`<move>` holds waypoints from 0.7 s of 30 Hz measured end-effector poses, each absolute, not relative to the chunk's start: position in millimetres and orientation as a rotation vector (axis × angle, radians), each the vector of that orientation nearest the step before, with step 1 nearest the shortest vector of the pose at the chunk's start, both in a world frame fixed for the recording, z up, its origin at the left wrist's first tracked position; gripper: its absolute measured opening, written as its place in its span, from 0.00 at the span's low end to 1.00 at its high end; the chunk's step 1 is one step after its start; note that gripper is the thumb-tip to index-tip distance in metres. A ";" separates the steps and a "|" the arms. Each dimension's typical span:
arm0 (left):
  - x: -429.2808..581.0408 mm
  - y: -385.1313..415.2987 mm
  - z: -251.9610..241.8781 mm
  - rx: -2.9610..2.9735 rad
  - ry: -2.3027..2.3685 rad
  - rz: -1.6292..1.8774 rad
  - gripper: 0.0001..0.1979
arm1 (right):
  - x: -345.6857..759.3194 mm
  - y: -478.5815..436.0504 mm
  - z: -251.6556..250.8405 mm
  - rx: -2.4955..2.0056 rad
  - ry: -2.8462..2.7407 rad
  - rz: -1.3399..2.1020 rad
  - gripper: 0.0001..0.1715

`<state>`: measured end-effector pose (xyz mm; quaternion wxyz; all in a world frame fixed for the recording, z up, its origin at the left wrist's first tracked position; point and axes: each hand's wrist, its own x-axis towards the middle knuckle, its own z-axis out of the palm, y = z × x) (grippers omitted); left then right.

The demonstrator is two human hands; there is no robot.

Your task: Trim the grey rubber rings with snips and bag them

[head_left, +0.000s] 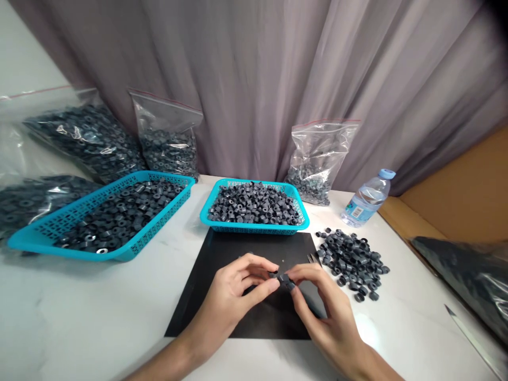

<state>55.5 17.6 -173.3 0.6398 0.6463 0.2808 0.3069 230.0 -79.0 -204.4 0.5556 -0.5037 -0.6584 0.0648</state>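
Note:
My left hand (237, 290) and my right hand (328, 304) meet above a black mat (198, 301), fingertips nearly touching. Between them are small dark grey plastic sleeves (283, 279), short and hollow, which seem to lie end to end. Thumb and fingers of each hand pinch on these pieces; exactly how many there are is hard to make out. Beneath the right fingers, the pale tips of a metal tool (311, 258) poke out, the rest covered by the hand. Just right of the mat lies a loose heap of similar sleeves (351, 259).
Behind the mat stands a turquoise basket (254, 228) full of sleeves, with a longer turquoise basket (130, 248) at left. Clear zip bags (166, 143) of parts lean against the curtain (238, 79). A water bottle (367, 201) and a cardboard box (456, 190) are at right.

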 end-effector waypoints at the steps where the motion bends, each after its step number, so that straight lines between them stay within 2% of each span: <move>1: 55.7 17.1 -172.7 1.480 0.651 0.699 0.09 | 230.0 -79.3 -205.0 -1.190 -1.553 0.163 0.14; 10: 57.8 14.9 -170.7 1.485 0.662 0.695 0.13 | 230.8 -79.4 -207.1 -1.195 -1.553 0.204 0.17; 21: 56.2 15.3 -174.2 1.647 0.644 0.691 0.11 | 233.1 -80.6 -206.7 -1.188 -1.577 0.118 0.17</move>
